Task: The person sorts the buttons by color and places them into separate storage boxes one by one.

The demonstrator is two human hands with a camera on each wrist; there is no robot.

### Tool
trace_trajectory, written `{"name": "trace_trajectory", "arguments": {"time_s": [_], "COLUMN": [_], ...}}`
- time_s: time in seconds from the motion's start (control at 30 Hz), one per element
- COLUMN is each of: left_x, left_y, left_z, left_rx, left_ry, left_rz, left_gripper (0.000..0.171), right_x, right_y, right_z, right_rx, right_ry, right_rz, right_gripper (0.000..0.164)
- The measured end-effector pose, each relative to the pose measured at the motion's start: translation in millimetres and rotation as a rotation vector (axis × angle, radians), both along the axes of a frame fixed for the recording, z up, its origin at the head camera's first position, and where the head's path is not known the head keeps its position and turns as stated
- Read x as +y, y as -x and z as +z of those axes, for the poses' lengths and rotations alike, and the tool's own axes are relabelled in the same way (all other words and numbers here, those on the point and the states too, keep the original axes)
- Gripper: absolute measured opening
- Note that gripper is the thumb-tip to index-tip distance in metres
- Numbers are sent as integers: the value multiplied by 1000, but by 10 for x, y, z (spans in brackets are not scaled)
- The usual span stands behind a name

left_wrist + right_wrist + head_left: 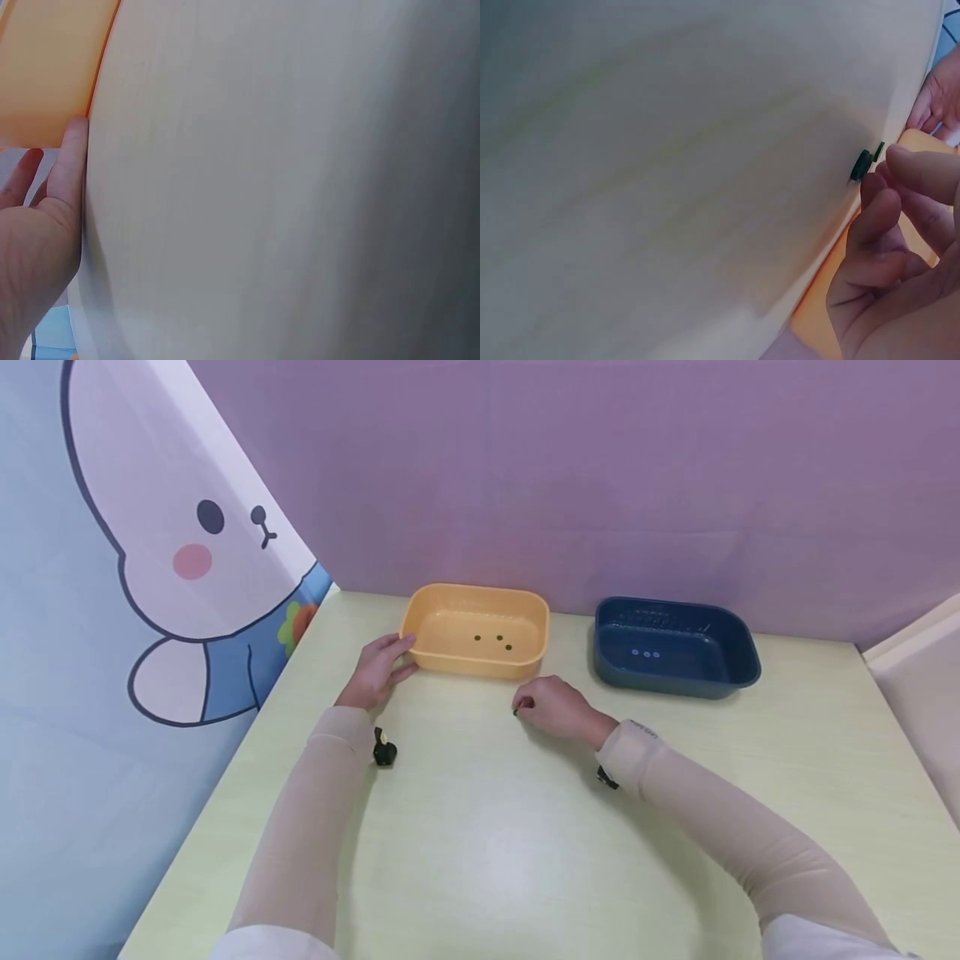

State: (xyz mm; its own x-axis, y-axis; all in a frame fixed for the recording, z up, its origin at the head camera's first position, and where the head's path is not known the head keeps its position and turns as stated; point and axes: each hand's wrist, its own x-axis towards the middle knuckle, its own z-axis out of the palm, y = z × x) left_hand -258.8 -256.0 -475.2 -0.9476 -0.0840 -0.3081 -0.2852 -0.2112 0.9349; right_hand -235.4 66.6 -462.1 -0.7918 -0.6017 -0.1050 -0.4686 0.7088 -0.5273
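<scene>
At the left front corner of the yellow basin (pixel 480 667), my left hand (pixel 377 670) holds the rim and wall, thumb low and a finger on the rim. The thumb lies along the wall in the left wrist view. In front of that basin, my right hand (pixel 555 706) pinches at a small dark green disc (pixel 861 165) just above or on the table. A thinner green piece (pixel 879 152) shows beside it, close to the thumb tip. Whether both are in the fingers is hard to tell. Several small green discs (pixel 499 637) lie inside the yellow basin.
To the right stands a dark blue basin (pixel 667 683), with small light blue ringed discs (pixel 647 653) on its floor. Both basins stand near the back edge of the pale table (pixel 480 860), before a purple cloth (pixel 600 468). A cartoon-printed cloth (pixel 165 610) borders the left side.
</scene>
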Motion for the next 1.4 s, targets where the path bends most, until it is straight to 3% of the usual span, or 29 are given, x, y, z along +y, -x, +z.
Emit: {"name": "trace_trajectory", "arguments": {"time_s": [0.4, 1.07, 1.4], "left_x": [6, 12, 6], "left_y": [11, -13, -27], "left_z": [29, 8, 23], "left_rx": [6, 1, 9], "left_ry": [7, 17, 20], "left_rz": [-1, -2, 0], "left_gripper": [59, 57, 57], "right_x": [-61, -58, -42], "right_y": [1, -47, -54], "right_z": [30, 17, 88], "right_rx": [56, 84, 101], "right_ry": [-106, -99, -56], "right_rz": [36, 46, 2], "right_gripper": [9, 10, 12]}}
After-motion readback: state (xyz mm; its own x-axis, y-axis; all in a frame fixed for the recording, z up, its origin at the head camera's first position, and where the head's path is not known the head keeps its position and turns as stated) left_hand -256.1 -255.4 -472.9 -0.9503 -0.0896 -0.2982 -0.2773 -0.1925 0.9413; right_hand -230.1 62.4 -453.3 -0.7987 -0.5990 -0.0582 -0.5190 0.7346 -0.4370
